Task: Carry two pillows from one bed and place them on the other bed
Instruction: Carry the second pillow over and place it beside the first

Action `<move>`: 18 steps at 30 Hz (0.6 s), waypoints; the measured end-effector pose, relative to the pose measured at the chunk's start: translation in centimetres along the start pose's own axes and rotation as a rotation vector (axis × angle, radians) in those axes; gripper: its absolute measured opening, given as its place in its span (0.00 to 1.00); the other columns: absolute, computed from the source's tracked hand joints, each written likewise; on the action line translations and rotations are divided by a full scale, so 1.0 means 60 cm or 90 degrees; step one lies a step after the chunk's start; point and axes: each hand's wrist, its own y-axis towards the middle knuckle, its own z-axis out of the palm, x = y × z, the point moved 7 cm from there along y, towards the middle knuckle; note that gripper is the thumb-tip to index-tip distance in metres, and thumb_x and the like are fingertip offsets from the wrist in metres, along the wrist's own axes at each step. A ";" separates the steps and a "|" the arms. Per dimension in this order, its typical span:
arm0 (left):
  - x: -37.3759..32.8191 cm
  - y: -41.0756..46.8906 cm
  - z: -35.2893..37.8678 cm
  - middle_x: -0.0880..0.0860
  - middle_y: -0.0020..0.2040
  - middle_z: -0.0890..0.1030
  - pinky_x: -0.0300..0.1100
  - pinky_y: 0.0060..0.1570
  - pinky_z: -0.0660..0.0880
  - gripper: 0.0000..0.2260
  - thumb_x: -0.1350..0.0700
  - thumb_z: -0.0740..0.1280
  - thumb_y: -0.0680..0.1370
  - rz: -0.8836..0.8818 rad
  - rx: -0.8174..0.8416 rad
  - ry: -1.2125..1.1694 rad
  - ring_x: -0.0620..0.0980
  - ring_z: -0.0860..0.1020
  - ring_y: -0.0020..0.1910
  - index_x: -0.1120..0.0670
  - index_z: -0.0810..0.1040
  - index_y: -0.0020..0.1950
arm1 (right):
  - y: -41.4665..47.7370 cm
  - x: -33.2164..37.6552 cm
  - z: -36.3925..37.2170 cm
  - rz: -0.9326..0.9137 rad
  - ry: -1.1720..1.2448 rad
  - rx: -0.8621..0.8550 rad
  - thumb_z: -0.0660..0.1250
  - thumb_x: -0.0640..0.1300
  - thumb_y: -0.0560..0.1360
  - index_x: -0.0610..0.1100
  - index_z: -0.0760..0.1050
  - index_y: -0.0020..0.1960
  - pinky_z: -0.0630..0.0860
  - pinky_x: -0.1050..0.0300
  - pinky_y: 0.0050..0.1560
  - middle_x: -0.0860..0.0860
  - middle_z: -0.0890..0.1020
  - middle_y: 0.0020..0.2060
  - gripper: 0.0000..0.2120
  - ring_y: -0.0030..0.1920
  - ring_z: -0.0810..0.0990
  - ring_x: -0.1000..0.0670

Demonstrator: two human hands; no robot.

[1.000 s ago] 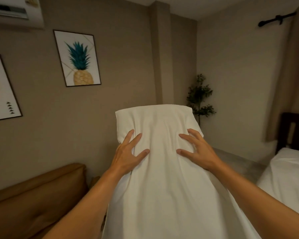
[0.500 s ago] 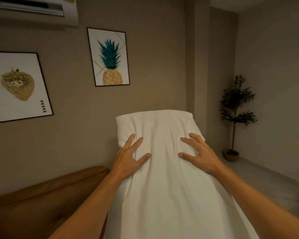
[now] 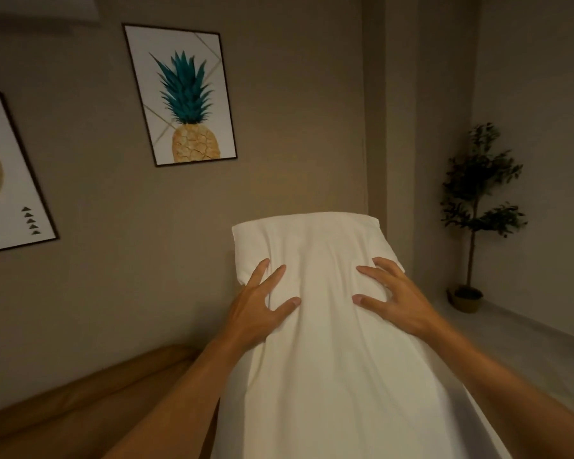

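Note:
A white pillow (image 3: pixel 325 352) stands upright in front of me, held off the ground between both hands. My left hand (image 3: pixel 256 306) presses its left side with fingers spread and thumb dug into the fabric. My right hand (image 3: pixel 391 296) grips the right side the same way. The pillow fills the lower middle of the view and hides what is behind it. I cannot tell whether a second pillow lies behind the first. No bed is in view.
A brown padded headboard or sofa back (image 3: pixel 80 402) runs along the lower left. Two framed fruit prints, a pineapple (image 3: pixel 183 97) and another (image 3: pixel 4 173), hang on the wall. A potted plant (image 3: pixel 474 220) stands in the right corner by a wall column.
The view has swung left, then slightly right: the white bed and curtain at the right left the frame, and the plant moved rightward. Both hands keep the same grip on the pillow.

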 end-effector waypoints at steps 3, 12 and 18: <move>0.022 0.063 0.045 0.39 0.80 0.52 0.40 0.71 0.60 0.33 0.33 0.66 0.73 0.016 0.010 -0.017 0.42 0.56 0.77 0.38 0.63 0.76 | 0.046 -0.045 -0.003 0.018 -0.019 -0.015 0.68 0.68 0.67 0.58 0.70 0.72 0.62 0.54 0.72 0.57 0.61 0.75 0.36 0.74 0.63 0.53; 0.080 0.309 0.237 0.40 0.79 0.54 0.41 0.72 0.60 0.35 0.29 0.65 0.70 0.086 0.066 -0.100 0.43 0.56 0.77 0.39 0.66 0.75 | 0.177 -0.220 -0.033 0.107 -0.084 -0.085 0.70 0.64 0.71 0.59 0.70 0.72 0.61 0.54 0.71 0.57 0.61 0.75 0.31 0.74 0.62 0.54; 0.053 0.491 0.354 0.43 0.80 0.55 0.42 0.73 0.59 0.37 0.27 0.62 0.68 0.176 0.103 -0.141 0.44 0.57 0.77 0.40 0.67 0.75 | 0.256 -0.303 -0.110 0.156 -0.127 -0.157 0.69 0.67 0.69 0.57 0.70 0.72 0.64 0.50 0.72 0.54 0.60 0.76 0.34 0.75 0.61 0.52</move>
